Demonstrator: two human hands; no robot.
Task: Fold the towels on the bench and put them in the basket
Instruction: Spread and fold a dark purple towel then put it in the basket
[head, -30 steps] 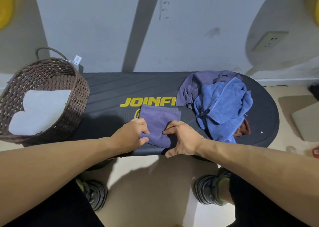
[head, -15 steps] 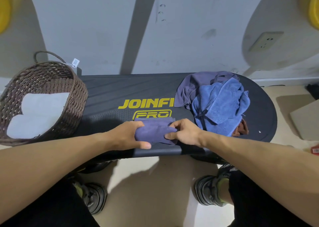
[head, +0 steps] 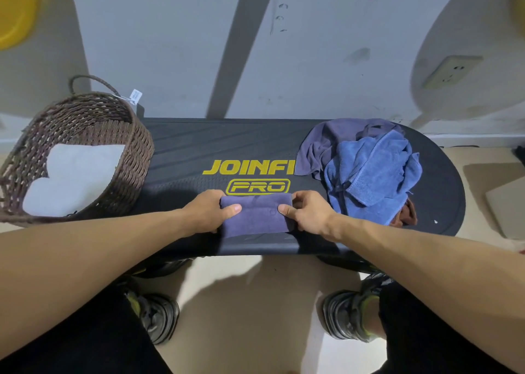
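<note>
A small folded purple towel (head: 255, 216) lies near the front edge of the black bench (head: 199, 149), just below the yellow lettering. My left hand (head: 211, 210) pinches its left end, thumb on top. My right hand (head: 305, 213) pinches its right end the same way. A loose heap on the bench's right side holds a blue towel (head: 372, 174), a purple towel (head: 321, 143) and a brown one (head: 407, 216) peeking out underneath. The brown wicker basket (head: 133, 152) stands at the bench's left end with white folded towels (head: 74, 174) inside.
A grey wall rises right behind the bench, with a socket (head: 451, 71) at upper right. My shoes (head: 157, 316) stand on the beige floor below the bench's front edge. A flat grey slab (head: 508, 203) lies on the floor to the right.
The purple towel went from a larger square to a narrower folded strip. Both hands shifted from pressing on it to pinching its two ends.
</note>
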